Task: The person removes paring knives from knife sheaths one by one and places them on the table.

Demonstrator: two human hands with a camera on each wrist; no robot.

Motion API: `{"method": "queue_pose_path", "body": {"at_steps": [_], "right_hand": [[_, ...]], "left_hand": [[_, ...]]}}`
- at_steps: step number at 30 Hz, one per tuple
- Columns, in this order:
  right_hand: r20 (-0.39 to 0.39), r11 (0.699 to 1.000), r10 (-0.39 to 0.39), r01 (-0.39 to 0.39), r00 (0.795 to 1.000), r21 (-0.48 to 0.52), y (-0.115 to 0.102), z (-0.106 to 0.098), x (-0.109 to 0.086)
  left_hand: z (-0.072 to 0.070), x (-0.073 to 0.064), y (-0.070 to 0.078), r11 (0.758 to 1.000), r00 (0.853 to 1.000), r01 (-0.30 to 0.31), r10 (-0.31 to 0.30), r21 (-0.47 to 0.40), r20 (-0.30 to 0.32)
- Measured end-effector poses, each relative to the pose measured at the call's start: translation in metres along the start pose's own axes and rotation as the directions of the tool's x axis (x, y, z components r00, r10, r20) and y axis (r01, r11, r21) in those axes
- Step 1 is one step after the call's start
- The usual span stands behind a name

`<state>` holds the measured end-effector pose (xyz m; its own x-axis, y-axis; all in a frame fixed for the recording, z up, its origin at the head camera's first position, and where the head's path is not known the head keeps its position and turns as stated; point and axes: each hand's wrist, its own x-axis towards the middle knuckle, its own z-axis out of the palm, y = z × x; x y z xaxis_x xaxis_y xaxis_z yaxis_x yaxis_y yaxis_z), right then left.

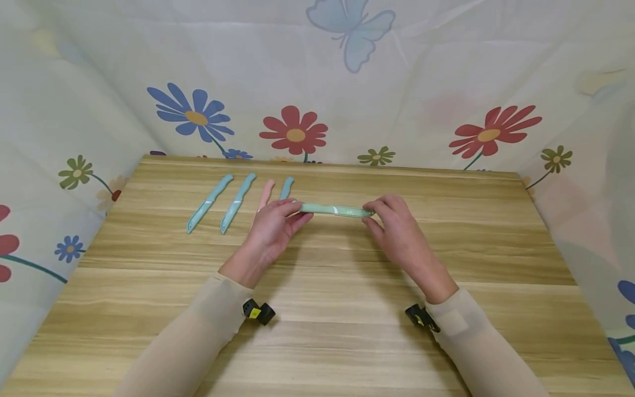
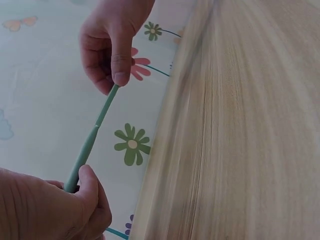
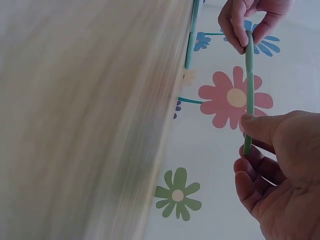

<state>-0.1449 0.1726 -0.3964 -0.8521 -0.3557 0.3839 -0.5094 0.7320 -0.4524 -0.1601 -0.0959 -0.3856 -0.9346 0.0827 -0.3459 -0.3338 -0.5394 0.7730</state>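
Observation:
A light green sheathed knife [image 1: 319, 209] is held level above the table between both hands. My left hand [image 1: 272, 227] grips the handle end between thumb and fingers; in the left wrist view the handle [image 2: 82, 152] runs into its curled fingers. My right hand [image 1: 399, 231] pinches the sheathed tip; in the right wrist view the thumb presses the sheath [image 3: 249, 97] from one side. Beyond the left hand lie a pink knife [image 1: 266, 193] and a blue knife [image 1: 286, 188], both partly hidden by that hand.
Two more blue sheathed knives [image 1: 208, 204] [image 1: 238, 203] lie slanted at the back left of the wooden table [image 1: 322, 320]. A flower-printed cloth [image 1: 416, 110] rises behind the table's back edge and along both sides. Each sleeve carries a small black wrist camera [image 1: 259, 312].

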Motion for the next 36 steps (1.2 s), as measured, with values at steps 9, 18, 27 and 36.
{"method": "queue_pose_path", "body": {"at_steps": [9,18,27,36], "right_hand": [[-0.016,0.999,-0.05,0.05,0.999,0.0,0.002,-0.001,0.0],[-0.029,0.999,-0.052,0.052,0.998,-0.003,0.003,-0.002,0.001],[-0.021,0.999,-0.046,0.046,0.999,-0.012,0.004,-0.003,0.001],[-0.019,0.999,-0.045,0.045,0.999,-0.009,0.004,-0.005,0.002]], "left_hand": [[-0.002,0.002,-0.001,0.999,1.0,-0.005,0.005,0.033,-0.01],[-0.005,0.004,0.002,0.974,0.998,-0.055,0.044,0.219,0.055],[-0.006,0.001,0.004,0.648,0.944,-0.321,0.274,0.691,0.182],[0.003,-0.007,0.001,-0.056,0.812,-0.485,0.343,0.873,0.473]]}}
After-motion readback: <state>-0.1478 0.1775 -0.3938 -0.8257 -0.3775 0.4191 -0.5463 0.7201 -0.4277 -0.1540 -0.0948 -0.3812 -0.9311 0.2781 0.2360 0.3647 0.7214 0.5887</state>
